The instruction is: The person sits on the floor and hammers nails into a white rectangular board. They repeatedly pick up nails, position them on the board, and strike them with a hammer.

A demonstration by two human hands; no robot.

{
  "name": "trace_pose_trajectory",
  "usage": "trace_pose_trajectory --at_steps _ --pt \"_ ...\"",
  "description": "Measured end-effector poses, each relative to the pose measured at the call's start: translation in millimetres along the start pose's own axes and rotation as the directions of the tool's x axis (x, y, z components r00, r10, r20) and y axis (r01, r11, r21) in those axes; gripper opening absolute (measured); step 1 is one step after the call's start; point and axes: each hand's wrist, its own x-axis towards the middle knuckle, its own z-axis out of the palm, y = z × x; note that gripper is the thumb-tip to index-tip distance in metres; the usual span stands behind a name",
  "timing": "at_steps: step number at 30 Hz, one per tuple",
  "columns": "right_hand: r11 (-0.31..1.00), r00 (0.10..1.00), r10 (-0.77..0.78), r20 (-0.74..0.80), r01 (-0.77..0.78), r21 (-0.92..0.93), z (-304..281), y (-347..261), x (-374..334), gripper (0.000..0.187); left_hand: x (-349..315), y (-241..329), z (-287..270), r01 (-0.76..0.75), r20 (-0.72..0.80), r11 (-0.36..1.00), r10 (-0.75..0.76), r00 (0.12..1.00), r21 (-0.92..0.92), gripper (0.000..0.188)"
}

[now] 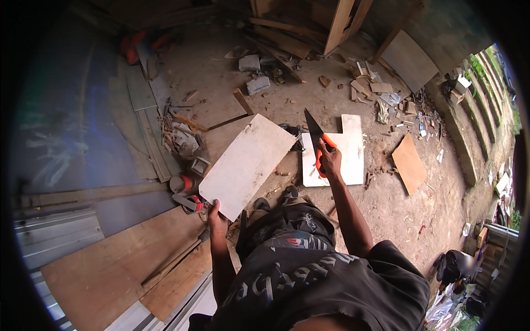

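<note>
Here we are over a broad earthen floor (395, 220), dusty brown and gritty, strewn with chips and splinters. At lower left lies a big plywood sheet (118, 256), flat and tan, its surface scuffed, with ribbed, pale metal sheeting (55, 229) showing beside it. And now the centrepiece: a rectangular white board (248, 165), smooth-faced but smudged and speckled with dirt, slanting across the view in front of the body. The left grip (217, 219) is closed round its near edge, close to a corner, thumb up on the white face.

Across to the right, an L-shaped white board (349, 165) lies on the floor, stained with brown smears, one corner rounded off. Just beyond it, a thin, angular plywood offcut (409, 164), warm orange-brown, lies with its corners cut askew. Next, the handsaw (312, 124): dark, tapering metal blade, pointed end away from the body, bright orange handle with black inside. The right grip (330, 161) is wrapped firmly about that handle, above the L-shaped piece in this view; whether they touch, I can't tell. Farther off, two rough grey concrete blocks (258, 85), chunky and chipped, sit near each other.
</note>
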Motion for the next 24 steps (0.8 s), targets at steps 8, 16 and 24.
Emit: trace_pose_trajectory --at_steps 8,16,24 --pt "0.996 0.990 0.087 0.108 -0.085 -0.028 41.4 1.9 25.6 0.029 -6.3 -0.4 3.2 0.013 0.096 1.000 -0.012 0.995 -0.008 0.051" --pt "0.598 0.868 0.281 0.410 -0.492 0.632 70.4 -32.4 -29.6 0.012 14.7 -13.7 -15.1 -0.014 0.128 0.986 0.035 0.991 -0.165 0.054" --pt "0.869 0.947 0.230 0.223 -0.303 0.391 116.8 -7.2 -73.2 0.014 45.0 21.2 -8.8 -0.041 0.172 0.985 0.070 0.983 -0.165 0.056"
